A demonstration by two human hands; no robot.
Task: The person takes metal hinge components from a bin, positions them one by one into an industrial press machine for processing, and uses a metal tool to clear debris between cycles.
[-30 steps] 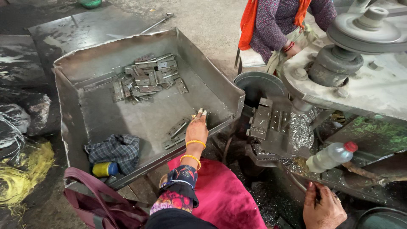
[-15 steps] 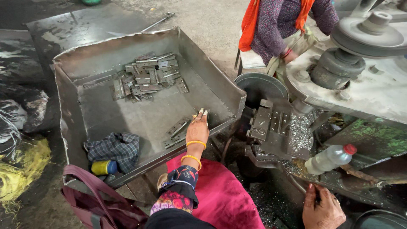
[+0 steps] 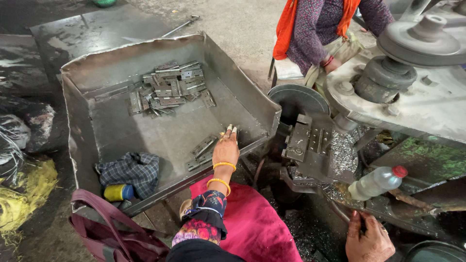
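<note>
Left hand, two yellow bangles at wrist, stretched fwd over near-right corner of big grey sheet-metal tray. Grip: fingers straight and close together, tips pointing up-frame, palm down; nothing visibly pinched, though underside hidden, so cannot tell for sure. Directly left of that hand, touching or just beside knuckles: small loose group of flat grey metal hinge plates on tray floor, long axes running diagonal, low-left to up-right, roughly parallel w/ the tray's near wall. Larger heap of same flat grey hinge plates well apart, toward far wall, up-left of the hand; plates there lie mixed, no single axis.

Right hand low at frame bottom-right, resting by dark metal shavings near grey press machine; fingers loosely curled, held object not discernible. Clear plastic bottle w/ red cap lying tilted just above it.

So: left hand much nearer the small plate group; right hand well apart, other side of red cloth over lap.

Also in tray, near-left corner: crumpled blue checked cloth and yellow-blue can beside it. Another person in orange scarf seated beyond machine.
</note>
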